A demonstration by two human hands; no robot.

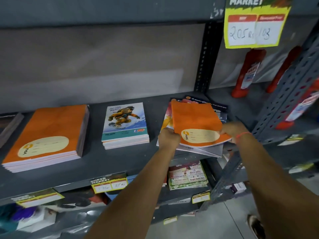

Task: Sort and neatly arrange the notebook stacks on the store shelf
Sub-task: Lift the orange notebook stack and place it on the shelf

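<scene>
On the grey shelf [120,163] an orange notebook [195,118] lies on top of a messy, fanned-out pile of mixed notebooks [207,150] at the right. My left hand [168,137] grips its near left edge. My right hand [233,129] grips its near right edge. A neat stack of orange notebooks [50,133] sits at the left of the shelf. In the middle stands a small stack with a snowboarder cover [125,123].
A perforated grey upright [283,99] rises just right of my right hand. Red bottles [248,71] stand on the neighbouring shelf behind it. Price tags [110,184] hang on the shelf's front edge, and more stationery [188,175] lies on the shelf below.
</scene>
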